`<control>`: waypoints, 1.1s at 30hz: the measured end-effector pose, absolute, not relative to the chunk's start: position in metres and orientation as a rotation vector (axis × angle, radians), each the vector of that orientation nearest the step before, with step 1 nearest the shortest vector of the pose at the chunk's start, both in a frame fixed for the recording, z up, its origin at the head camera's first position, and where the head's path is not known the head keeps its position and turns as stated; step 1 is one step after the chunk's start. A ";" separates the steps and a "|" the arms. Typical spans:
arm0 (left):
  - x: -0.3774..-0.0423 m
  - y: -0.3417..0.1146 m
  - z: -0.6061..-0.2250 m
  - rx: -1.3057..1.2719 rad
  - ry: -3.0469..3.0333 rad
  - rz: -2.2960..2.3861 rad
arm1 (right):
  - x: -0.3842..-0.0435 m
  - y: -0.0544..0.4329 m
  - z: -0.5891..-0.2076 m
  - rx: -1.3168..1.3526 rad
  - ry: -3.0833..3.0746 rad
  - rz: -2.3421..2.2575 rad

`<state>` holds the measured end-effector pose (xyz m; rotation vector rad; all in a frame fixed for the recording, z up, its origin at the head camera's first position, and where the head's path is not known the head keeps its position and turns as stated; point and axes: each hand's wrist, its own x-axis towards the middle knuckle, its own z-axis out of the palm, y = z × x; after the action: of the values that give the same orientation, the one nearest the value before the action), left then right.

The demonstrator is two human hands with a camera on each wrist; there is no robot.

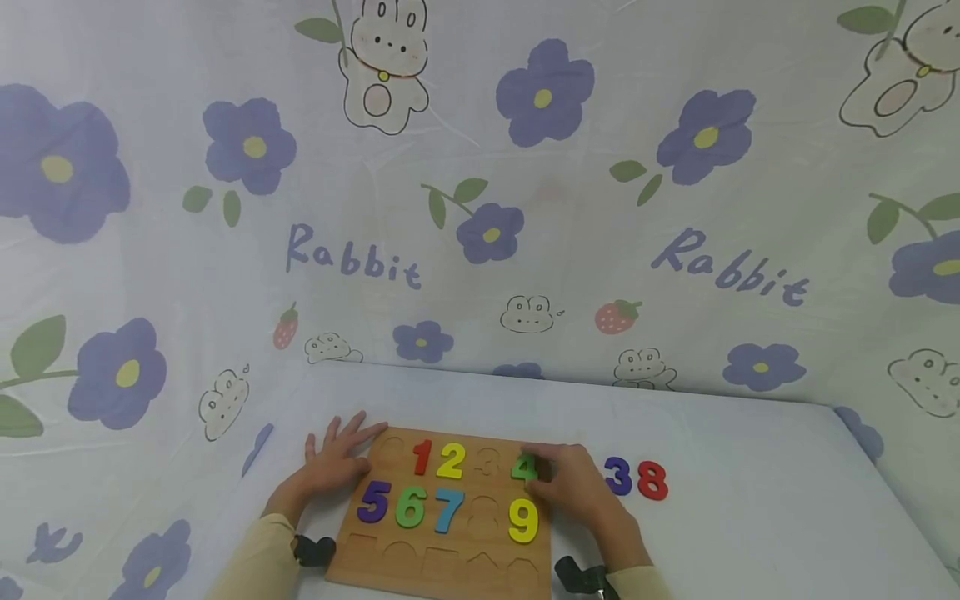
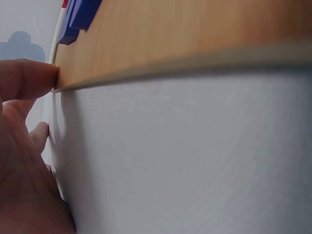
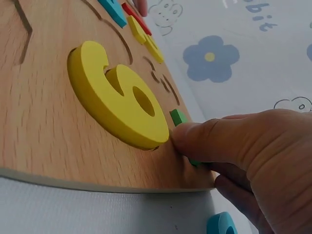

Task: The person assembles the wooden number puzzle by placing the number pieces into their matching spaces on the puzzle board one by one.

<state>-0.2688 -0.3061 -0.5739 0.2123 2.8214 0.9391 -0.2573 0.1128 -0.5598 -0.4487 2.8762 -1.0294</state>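
Note:
A wooden number board (image 1: 450,547) lies on the white table. At its top right corner my right hand (image 1: 573,483) pinches the green number 4 (image 1: 522,467) between thumb and fingers; the hand covers part of the number. The right wrist view shows the thumb (image 3: 195,139) against that green piece, beside the yellow number 9 (image 3: 117,95). My left hand (image 1: 335,461) rests at the board's upper left with fingers spread, and its thumb (image 2: 31,78) touches the board's edge. Numbers 1, 2, 5, 6, 7 and 9 sit in the board.
Right of the board lie a purple number 3 (image 1: 618,476) and a red number 8 (image 1: 652,481). A light blue piece (image 3: 222,224) shows below the right hand in the right wrist view. A patterned curtain (image 1: 465,167) hangs behind the table.

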 end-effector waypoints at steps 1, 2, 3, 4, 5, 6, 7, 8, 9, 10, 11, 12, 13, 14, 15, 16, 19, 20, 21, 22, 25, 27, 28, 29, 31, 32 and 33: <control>-0.269 -0.306 -0.574 0.214 2.821 0.949 | -0.257 0.113 -0.560 -0.456 2.879 -1.018; -0.268 -0.307 -0.574 0.214 2.824 0.955 | -0.258 0.112 -0.560 -0.458 2.884 -1.003; -0.268 -0.307 -0.575 0.217 2.828 0.962 | -0.257 0.112 -0.559 -0.460 2.890 -0.994; -0.268 -0.307 -0.574 0.217 2.823 0.960 | -0.257 0.113 -0.559 -0.461 2.896 -0.986; -0.268 -0.308 -0.574 0.218 2.823 0.957 | -0.257 0.113 -0.558 -0.466 2.904 -0.978; -0.269 -0.308 -0.575 0.218 2.825 0.951 | -0.256 0.114 -0.557 -0.456 2.906 -0.983; -0.269 -0.308 -0.574 0.216 2.825 0.945 | -0.256 0.114 -0.556 -0.444 2.909 -0.987; -0.268 -0.308 -0.574 0.216 2.826 0.937 | -0.255 0.115 -0.555 -0.426 2.907 -0.997; -0.269 -0.307 -0.573 0.215 2.823 0.934 | -0.255 0.117 -0.553 -0.409 2.904 -1.013; -0.269 -0.307 -0.573 0.214 2.823 0.933 | -0.255 0.118 -0.552 -0.385 2.900 -1.027; -0.268 -0.307 -0.572 0.209 2.823 0.928 | -0.255 0.120 -0.550 -0.368 2.898 -1.038; -0.268 -0.307 -0.572 0.206 2.824 0.925 | -0.254 0.122 -0.548 -0.351 2.898 -1.049; -0.268 -0.307 -0.571 0.204 2.825 0.923 | -0.255 0.124 -0.547 -0.349 2.904 -1.048; -0.268 -0.307 -0.571 0.200 2.826 0.916 | -0.255 0.127 -0.545 -0.349 2.907 -1.054; -0.268 -0.307 -0.572 0.197 2.825 0.912 | -0.255 0.129 -0.543 -0.354 2.913 -1.056; -0.269 -0.307 -0.572 0.193 2.825 0.905 | -0.254 0.132 -0.541 -0.366 2.918 -1.058; -0.269 -0.308 -0.573 0.185 2.823 0.885 | -0.255 0.144 -0.536 -0.436 2.926 -1.080; -0.269 -0.308 -0.573 0.181 2.823 0.880 | -0.255 0.148 -0.534 -0.455 2.925 -1.090; -0.269 -0.308 -0.573 0.180 2.823 0.878 | -0.255 0.153 -0.533 -0.478 2.925 -1.094; -0.269 -0.308 -0.574 0.181 2.825 0.876 | -0.255 0.158 -0.532 -0.502 2.921 -1.102; -0.269 -0.308 -0.575 0.184 2.829 0.865 | -0.255 0.176 -0.529 -0.546 2.918 -1.103; -0.269 -0.308 -0.575 0.184 2.830 0.863 | -0.255 0.189 -0.528 -0.561 2.906 -1.105; -0.269 -0.307 -0.575 0.185 2.830 0.862 | -0.254 0.196 -0.528 -0.566 2.902 -1.105; -0.270 -0.307 -0.575 0.186 2.830 0.862 | -0.254 0.202 -0.527 -0.571 2.904 -1.096; -0.270 -0.306 -0.575 0.185 2.827 0.868 | -0.253 0.216 -0.526 -0.579 2.915 -1.074; -0.270 -0.306 -0.575 0.184 2.825 0.870 | -0.252 0.222 -0.525 -0.589 2.925 -1.061; -0.271 -0.306 -0.575 0.184 2.824 0.873 | -0.251 0.229 -0.525 -0.595 2.933 -1.050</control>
<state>-0.2711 -0.3063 -0.5750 0.1839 2.8237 0.8729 -0.2511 0.2289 -0.5247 -0.5952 2.9329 -1.0499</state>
